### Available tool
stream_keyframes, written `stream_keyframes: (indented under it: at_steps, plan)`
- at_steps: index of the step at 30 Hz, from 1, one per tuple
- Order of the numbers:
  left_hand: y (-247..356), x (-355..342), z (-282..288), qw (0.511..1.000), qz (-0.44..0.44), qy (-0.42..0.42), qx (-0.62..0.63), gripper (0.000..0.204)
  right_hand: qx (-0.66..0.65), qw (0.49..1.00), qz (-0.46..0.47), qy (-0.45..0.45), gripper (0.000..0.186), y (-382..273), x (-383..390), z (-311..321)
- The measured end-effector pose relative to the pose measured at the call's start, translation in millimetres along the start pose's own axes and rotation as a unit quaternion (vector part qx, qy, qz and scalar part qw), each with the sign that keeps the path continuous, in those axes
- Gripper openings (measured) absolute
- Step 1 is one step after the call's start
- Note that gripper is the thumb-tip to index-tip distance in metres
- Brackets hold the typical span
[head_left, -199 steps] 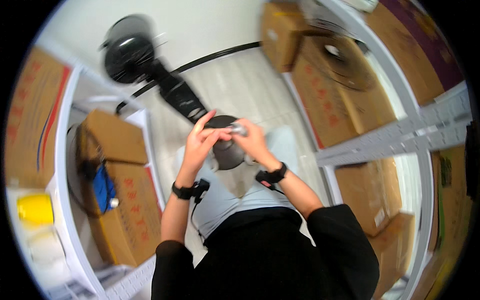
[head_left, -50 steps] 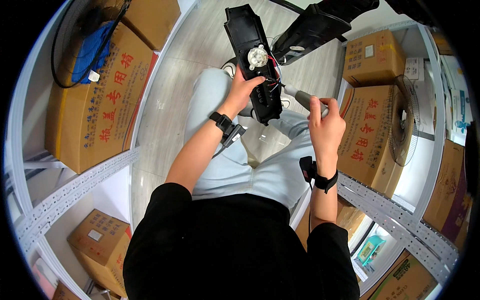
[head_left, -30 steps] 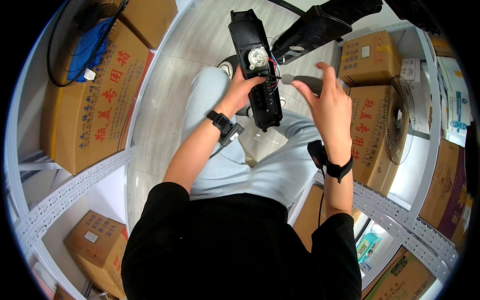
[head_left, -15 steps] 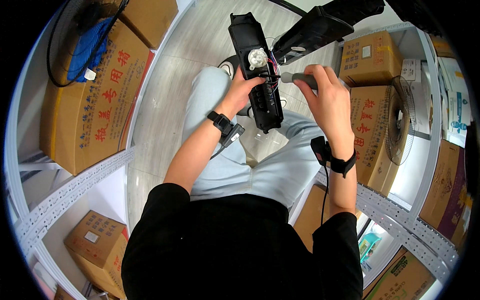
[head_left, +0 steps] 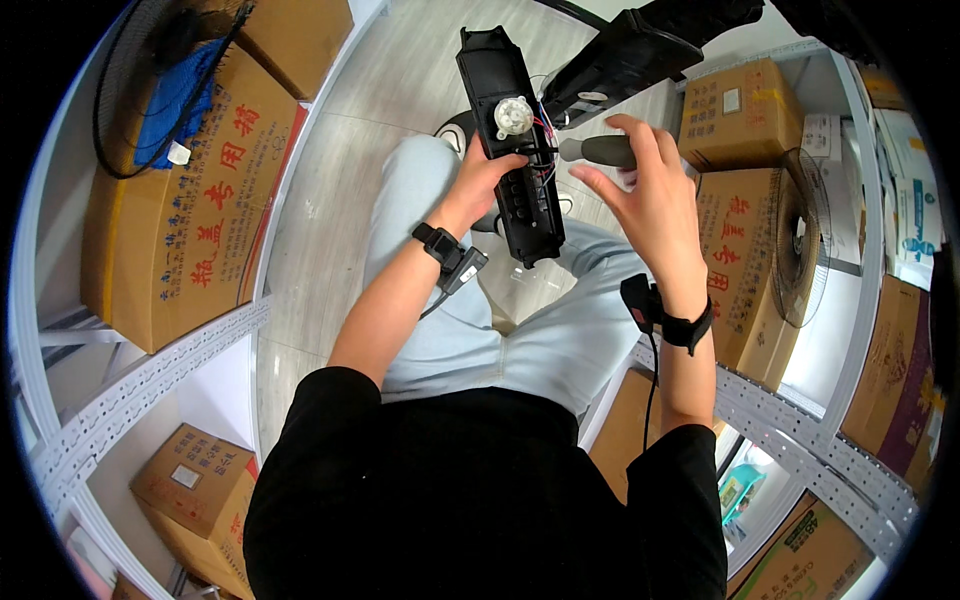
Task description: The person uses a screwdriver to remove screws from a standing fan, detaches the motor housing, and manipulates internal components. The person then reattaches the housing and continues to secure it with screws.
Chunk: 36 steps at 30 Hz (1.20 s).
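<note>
ok, head view. our left hand (head_left: 472,190) is clamped on a long black plastic panel (head_left: 528,195): thumb down on its face, other fingers mostly hidden behind. panel sits out past our lap, over the gap between the knees, long axis running away from us, far end canted a bit left, inner side facing us. on its far half we see a round translucent whitish plastic part (head_left: 514,117); thin red, blue and white wires (head_left: 547,138) bunch along its right edge.

our right hand (head_left: 655,195) is at a screwdriver with a thick dark grey handle (head_left: 608,151). tool lies sideways, lighter grey collar toward the panel, dark shaft reaching over it just beyond our left thumb; tip contact too small to tell. thumb and index stand apart, near and far side of the handle; can't tell if the other fingers grip it.

just right of the panel, a bulky black plastic column (head_left: 640,55) slants up and right.

left shelf: brown cardboard box with red print (head_left: 215,215), blue sheet-like piece (head_left: 185,100) and round black wire guard (head_left: 125,95) on it. right side: upright round wire fan guard (head_left: 800,228) beside another brown carton (head_left: 735,270).
</note>
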<state>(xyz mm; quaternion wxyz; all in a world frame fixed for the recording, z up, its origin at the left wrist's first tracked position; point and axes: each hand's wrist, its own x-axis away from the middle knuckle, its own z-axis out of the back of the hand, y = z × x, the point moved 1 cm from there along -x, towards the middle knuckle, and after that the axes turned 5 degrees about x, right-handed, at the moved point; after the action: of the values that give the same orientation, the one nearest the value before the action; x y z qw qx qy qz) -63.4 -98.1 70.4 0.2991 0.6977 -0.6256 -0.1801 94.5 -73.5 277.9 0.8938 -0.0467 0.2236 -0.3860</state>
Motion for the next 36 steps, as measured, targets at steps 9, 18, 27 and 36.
stream_keyframes:
  at_steps: [9,18,27,36]
  plan:
    - [-0.8,1.9,-1.9,1.0,-0.012,0.011,0.006,0.056,0.008,0.999,0.041,0.021,0.029,10.6,-1.3,-8.3]
    - [2.9,4.3,-5.3,1.0,-0.012,0.023,0.002,0.055,-0.054,0.994,0.08,0.045,0.04,5.8,-4.4,-8.1]
    - [3.5,5.4,-5.2,1.0,-0.002,0.008,0.007,0.055,-0.072,0.995,0.069,0.006,0.036,7.6,-7.3,-1.4]
    - [8.6,7.0,-9.7,0.999,0.005,-0.016,0.028,0.057,-0.039,0.998,0.048,-0.006,0.035,6.2,-4.7,-4.6]
